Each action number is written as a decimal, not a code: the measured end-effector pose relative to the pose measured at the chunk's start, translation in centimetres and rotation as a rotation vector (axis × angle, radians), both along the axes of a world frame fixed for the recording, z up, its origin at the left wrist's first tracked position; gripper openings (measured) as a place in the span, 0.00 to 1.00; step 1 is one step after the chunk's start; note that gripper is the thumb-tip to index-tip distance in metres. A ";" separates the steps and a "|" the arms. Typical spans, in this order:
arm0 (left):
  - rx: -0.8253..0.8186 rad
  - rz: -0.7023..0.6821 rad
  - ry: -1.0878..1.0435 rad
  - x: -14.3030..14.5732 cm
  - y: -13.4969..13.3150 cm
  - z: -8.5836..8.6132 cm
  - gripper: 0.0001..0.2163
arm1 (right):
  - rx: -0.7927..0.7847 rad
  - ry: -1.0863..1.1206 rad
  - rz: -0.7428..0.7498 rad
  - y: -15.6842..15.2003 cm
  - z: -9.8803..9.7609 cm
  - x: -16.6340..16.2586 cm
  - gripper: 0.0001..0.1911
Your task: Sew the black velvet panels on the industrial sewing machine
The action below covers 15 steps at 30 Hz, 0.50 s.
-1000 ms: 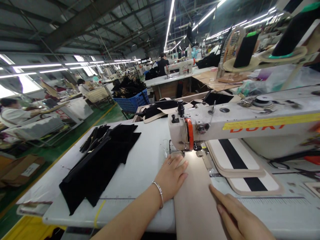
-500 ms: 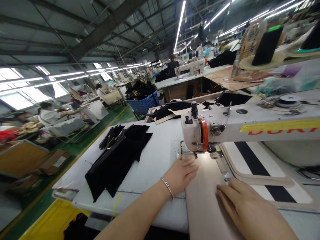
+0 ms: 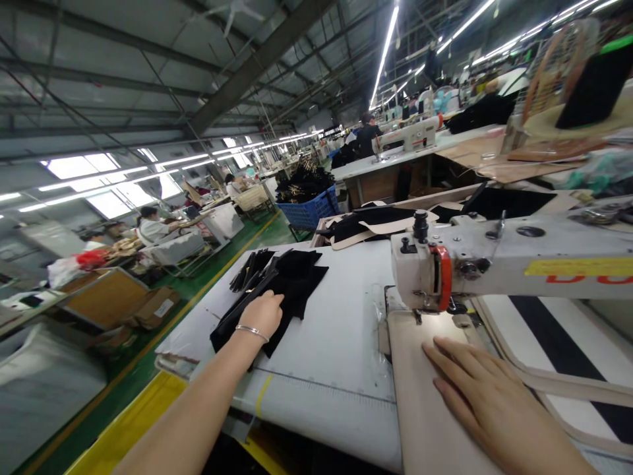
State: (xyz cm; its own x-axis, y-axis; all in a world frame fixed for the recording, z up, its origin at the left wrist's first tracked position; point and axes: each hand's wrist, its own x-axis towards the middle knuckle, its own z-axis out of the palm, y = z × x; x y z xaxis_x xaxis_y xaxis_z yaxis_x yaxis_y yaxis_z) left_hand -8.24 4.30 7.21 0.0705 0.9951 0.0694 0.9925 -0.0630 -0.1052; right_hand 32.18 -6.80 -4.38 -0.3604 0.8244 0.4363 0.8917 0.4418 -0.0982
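My left hand [image 3: 263, 315], with a silver bracelet at the wrist, is on the stack of black fabric pieces [image 3: 301, 280] left of the sewing machine. Its fingers curl down onto the top piece, and the fingertips are partly hidden. My right hand [image 3: 487, 396] lies flat, fingers stretched out, on a long beige panel [image 3: 420, 396]. The panel's far end sits under the needle area of the sewing machine [image 3: 430, 270], lit by a small lamp.
Beige-edged white panels with a black stripe [image 3: 554, 336] lie right of the machine. Behind it, a tray holds black and beige pieces [image 3: 376, 221]. A blue crate [image 3: 309, 210] stands beyond the table. A yellow bin [image 3: 133, 429] is below the table's left edge. Other people sit farther off.
My left hand has left the panel beside the needle and moved left onto the black pieces. My right hand has slid forward and flattened on the panel. The view has turned left.
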 end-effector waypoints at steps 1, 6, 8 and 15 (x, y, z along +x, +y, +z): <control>0.015 -0.005 -0.006 0.6 0.0 0.6 0.18 | -0.014 -0.002 0.006 0.2 0.3 0.0 0.26; -0.156 -0.346 -0.247 6.5 -0.9 -1.2 0.14 | -0.057 -0.008 0.006 1.4 1.6 -0.1 0.23; -0.085 -0.472 -0.301 9.3 -0.9 -3.7 0.15 | -0.042 0.000 -0.001 1.6 1.7 -0.2 0.23; -0.071 -0.352 -0.453 12.5 2.1 -7.1 0.13 | -0.049 0.001 -0.011 1.3 2.0 -0.4 0.23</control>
State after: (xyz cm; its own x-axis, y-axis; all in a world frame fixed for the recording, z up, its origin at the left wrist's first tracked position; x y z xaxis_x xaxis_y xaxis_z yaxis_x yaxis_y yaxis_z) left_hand 4.25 6.43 0.14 0.3768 0.9205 0.1036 0.8554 -0.3887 0.3424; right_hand 31.80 -5.51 -2.35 -0.3507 0.8487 0.3959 0.8963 0.4267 -0.1208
